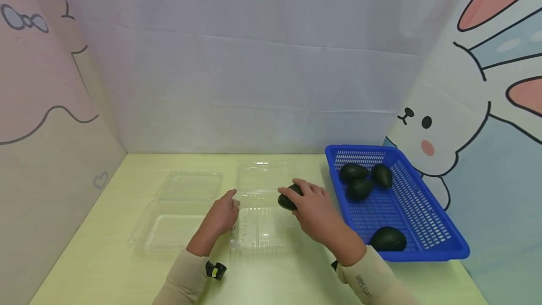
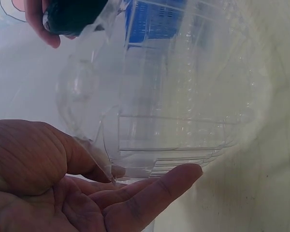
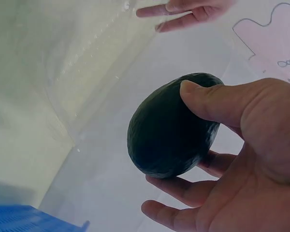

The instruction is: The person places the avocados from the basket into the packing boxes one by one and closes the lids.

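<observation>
A pale yellow desk (image 1: 262, 281) lies beneath the left hand (image 1: 221, 214) and right hand (image 1: 315, 211). Directly on it sit an open clear box (image 1: 258, 232) between them, a second clear box (image 1: 173, 229) left of both, and a blue basket (image 1: 423, 255) to their right.

The basket (image 1: 427, 255), with avocados (image 1: 360, 189) inside, stands right of two containers (image 1: 259, 232) on the table (image 1: 271, 281).

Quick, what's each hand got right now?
Left hand: holding the clear clamshell container by its side, thumb and fingers pinching the edge.
Right hand: holding an avocado between thumb and fingers.
</observation>
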Available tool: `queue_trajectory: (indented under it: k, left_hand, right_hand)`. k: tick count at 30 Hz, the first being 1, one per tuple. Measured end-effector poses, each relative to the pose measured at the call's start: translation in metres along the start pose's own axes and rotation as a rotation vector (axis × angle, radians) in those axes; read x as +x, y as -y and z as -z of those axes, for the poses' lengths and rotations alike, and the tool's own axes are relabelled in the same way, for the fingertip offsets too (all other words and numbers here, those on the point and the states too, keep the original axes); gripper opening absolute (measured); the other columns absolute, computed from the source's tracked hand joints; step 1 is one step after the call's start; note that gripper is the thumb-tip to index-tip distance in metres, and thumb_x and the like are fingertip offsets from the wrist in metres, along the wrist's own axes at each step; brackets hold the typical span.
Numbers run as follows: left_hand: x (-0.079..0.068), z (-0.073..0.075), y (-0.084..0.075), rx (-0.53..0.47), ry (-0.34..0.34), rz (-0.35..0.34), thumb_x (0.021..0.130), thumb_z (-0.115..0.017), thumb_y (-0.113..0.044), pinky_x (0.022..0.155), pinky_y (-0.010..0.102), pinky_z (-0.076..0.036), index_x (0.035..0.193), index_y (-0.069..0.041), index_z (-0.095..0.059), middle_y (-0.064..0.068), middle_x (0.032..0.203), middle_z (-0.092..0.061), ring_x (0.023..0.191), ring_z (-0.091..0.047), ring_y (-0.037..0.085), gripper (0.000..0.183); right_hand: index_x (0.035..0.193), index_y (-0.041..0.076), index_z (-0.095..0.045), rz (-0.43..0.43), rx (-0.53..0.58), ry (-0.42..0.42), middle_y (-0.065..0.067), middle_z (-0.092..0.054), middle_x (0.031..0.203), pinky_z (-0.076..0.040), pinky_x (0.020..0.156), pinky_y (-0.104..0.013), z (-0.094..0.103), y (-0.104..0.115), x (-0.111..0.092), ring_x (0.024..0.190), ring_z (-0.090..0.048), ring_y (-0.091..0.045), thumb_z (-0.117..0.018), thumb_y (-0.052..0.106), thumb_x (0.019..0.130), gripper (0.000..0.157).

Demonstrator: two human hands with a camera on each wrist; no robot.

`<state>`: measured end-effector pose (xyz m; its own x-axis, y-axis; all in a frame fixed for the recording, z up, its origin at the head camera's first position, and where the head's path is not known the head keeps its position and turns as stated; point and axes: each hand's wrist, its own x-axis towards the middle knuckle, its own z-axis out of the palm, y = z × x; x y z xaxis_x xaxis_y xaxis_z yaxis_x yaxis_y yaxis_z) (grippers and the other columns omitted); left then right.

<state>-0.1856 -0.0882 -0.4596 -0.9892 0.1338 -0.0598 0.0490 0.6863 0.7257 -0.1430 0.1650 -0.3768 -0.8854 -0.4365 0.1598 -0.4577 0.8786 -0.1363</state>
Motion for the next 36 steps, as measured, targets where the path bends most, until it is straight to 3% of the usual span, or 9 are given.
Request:
queue_trajectory:
  k: [17,22,29,36]
  left_hand:
    - [-0.001,-0.002,0.001,-0.001,0.015,0.001,0.104,-0.043,-0.001,0.066,0.037,-0.053,0.149,0.014,-0.038,0.026,0.127,-0.067,0.079,-0.065,0.022,0.048]
    - [-0.002,-0.002,0.001,0.009,0.017,0.005,0.104,-0.043,-0.001,0.071,0.041,-0.055,0.149,0.014,-0.039,0.026,0.126,-0.067,0.087,-0.067,0.025,0.048]
    - [0.001,-0.001,0.000,0.001,0.019,-0.004,0.105,-0.043,-0.002,0.070,0.040,-0.054,0.150,0.014,-0.038,0.026,0.126,-0.067,0.081,-0.066,0.023,0.048]
    - [0.003,0.000,0.001,0.024,0.008,0.005,0.104,-0.043,-0.002,0.077,0.044,-0.055,0.149,0.014,-0.039,0.025,0.126,-0.067,0.096,-0.067,0.029,0.048]
  right_hand:
    - [0.141,0.030,-0.061,-0.008,-0.072,0.070,-0.017,-0.053,0.144,-0.045,0.100,-0.063,-0.058,0.005,0.010,0.121,-0.057,-0.048,-0.080,0.015,0.092,0.054]
    - [0.140,0.029,-0.062,0.000,-0.094,0.093,-0.017,-0.054,0.143,-0.042,0.102,-0.067,-0.066,0.005,0.012,0.120,-0.058,-0.046,-0.079,0.016,0.092,0.053]
    - [0.140,0.029,-0.062,-0.023,-0.127,0.109,-0.016,-0.053,0.144,-0.036,0.106,-0.070,-0.069,0.003,0.015,0.121,-0.056,-0.045,-0.076,0.012,0.094,0.052]
    - [0.140,0.031,-0.061,-0.025,-0.149,0.108,-0.016,-0.053,0.143,-0.037,0.106,-0.069,-0.070,0.003,0.015,0.120,-0.057,-0.045,-0.079,0.016,0.092,0.053]
